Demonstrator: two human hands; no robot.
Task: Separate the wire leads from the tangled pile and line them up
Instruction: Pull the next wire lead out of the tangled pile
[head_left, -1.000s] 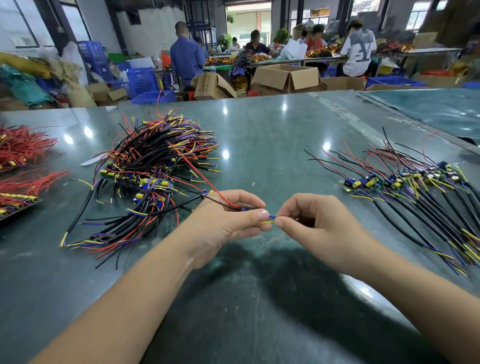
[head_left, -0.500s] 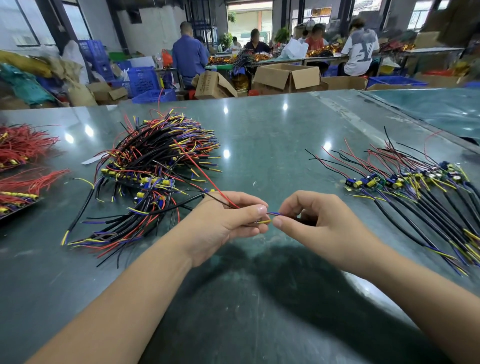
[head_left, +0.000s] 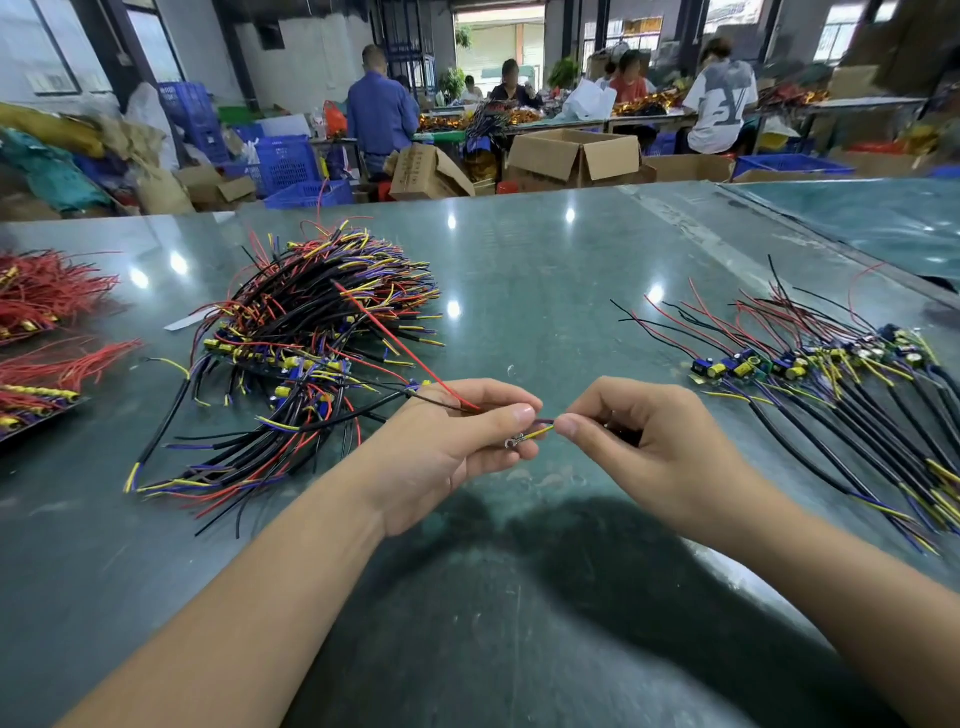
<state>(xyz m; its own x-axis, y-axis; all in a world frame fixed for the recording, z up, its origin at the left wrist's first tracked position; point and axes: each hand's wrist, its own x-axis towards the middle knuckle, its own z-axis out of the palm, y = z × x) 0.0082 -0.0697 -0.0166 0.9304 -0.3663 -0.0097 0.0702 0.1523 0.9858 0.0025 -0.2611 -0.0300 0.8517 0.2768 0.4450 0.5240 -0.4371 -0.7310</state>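
A broad table (head_left: 519, 270) with a glossy grey-green top, bright with lamp reflections, fills the view, its front part dark under the person's shadow. On its left lies the tangled pile (head_left: 306, 353), a thick fan-shaped heap of black, red, purple and yellow insulated wires with small yellow and blue cylindrical components buried in it. On the right, well apart from the heap, the sorted row (head_left: 831, 379) lies flat: thin red and black wires pointing away, small circuit boards with yellow parts in a line, thicker black sheathed cables running toward the near edge. At the far left edge sit bundles of red wires (head_left: 47, 291). Between the two groups, above the table, the left hand (head_left: 447, 447) curls its fingers round one wire lead (head_left: 410, 353), whose long red strand rises back toward the heap, while the right hand (head_left: 654, 452) pinches the short yellow and purple ends (head_left: 537, 430) between thumb and forefinger
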